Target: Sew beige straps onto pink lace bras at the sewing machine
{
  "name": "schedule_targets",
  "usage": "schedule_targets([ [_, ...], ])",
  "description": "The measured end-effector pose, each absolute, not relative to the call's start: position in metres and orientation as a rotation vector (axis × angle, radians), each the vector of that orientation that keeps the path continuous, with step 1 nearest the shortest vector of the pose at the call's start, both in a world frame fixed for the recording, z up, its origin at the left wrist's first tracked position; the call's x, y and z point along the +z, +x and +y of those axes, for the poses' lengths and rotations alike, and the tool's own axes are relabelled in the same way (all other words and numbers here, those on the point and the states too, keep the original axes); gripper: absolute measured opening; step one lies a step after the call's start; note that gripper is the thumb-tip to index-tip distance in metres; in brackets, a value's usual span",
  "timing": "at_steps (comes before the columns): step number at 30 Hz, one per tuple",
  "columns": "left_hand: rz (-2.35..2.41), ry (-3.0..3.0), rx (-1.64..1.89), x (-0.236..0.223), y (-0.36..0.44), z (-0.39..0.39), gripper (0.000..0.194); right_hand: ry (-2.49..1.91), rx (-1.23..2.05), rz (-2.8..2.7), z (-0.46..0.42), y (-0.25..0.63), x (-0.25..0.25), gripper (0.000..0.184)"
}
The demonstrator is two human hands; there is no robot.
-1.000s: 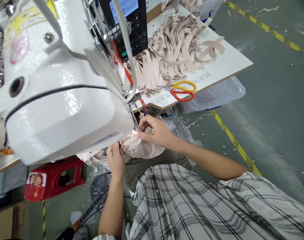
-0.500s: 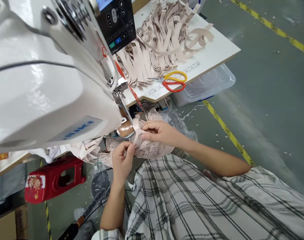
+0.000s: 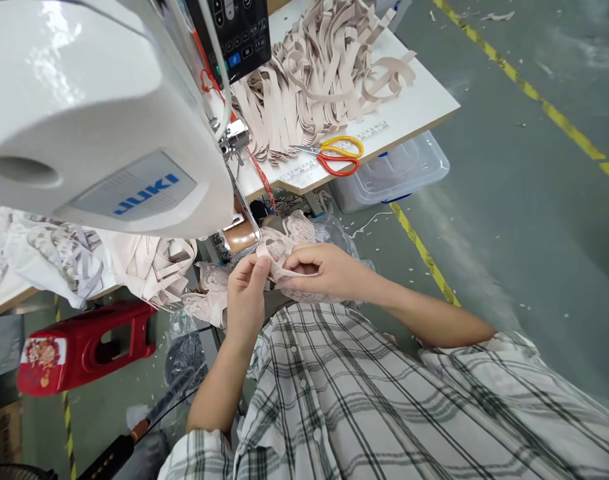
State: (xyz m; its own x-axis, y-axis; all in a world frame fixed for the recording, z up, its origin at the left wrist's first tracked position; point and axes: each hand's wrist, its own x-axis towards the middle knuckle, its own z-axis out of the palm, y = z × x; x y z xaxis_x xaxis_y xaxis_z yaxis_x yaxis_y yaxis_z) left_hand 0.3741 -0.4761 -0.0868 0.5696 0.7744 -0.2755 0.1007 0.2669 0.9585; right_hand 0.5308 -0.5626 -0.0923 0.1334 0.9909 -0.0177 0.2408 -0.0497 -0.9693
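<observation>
A pale pink lace garment (image 3: 297,229), apparently a bra, hangs by the sewing machine's small cylinder bed (image 3: 241,237). My left hand (image 3: 247,287) pinches its narrow smooth edge band between thumb and forefinger, close to the bent metal rod at the bed. To the right, my right hand (image 3: 327,270) is closed on the same garment, its thumb and fingers gripping the edge. Between the hands the band curves in a loop. My fingers and the folds hide part of the lace. The white sewing machine head (image 3: 149,180) stands above left of my hands.
Yellow-and-red handled scissors (image 3: 341,157) lie on the white table (image 3: 424,100) beside a heap of beige strips (image 3: 319,73). Below its edge sits a clear plastic box (image 3: 409,167). More pink pieces (image 3: 151,267) lie at left, above a red plastic stool (image 3: 89,347).
The view has shifted, bringing more of the machine head into sight. My right hand has turned in over the garment, and the edge band now bows into a loop between my hands.
</observation>
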Motion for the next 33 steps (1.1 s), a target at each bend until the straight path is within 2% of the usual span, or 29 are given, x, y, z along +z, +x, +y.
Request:
schedule_targets([
  [4,0.694,1.115,0.69,-0.077,0.362,-0.485,0.024,-1.596,0.484,-1.404,-0.567,0.526,-0.1,0.014],
  [7,0.54,1.066,0.794,-0.078,0.348,-0.492,0.035,-1.534,0.029,-1.487,-0.569,0.523,-0.108,0.021],
  [12,0.443,1.113,0.898,-0.087,0.332,-0.505,0.041,-1.393,-0.222,-1.507,-0.568,0.516,-0.108,0.024],
  [26,0.347,1.192,0.904,-0.088,0.32,-0.505,0.033,-1.393,-0.226,-1.545,-0.567,0.506,-0.104,0.025],
  [28,0.413,1.098,0.886,-0.084,0.316,-0.497,0.032,-1.475,-0.104,-1.59,-0.565,0.507,-0.108,0.024],
  [30,0.5,0.955,0.853,-0.073,0.309,-0.479,0.028,-1.592,0.163,-1.713,-0.562,0.507,-0.117,0.022],
  [33,0.597,0.672,0.807,-0.048,0.285,-0.431,0.011,-1.671,0.614,-1.997,-0.563,0.504,-0.138,0.034],
])
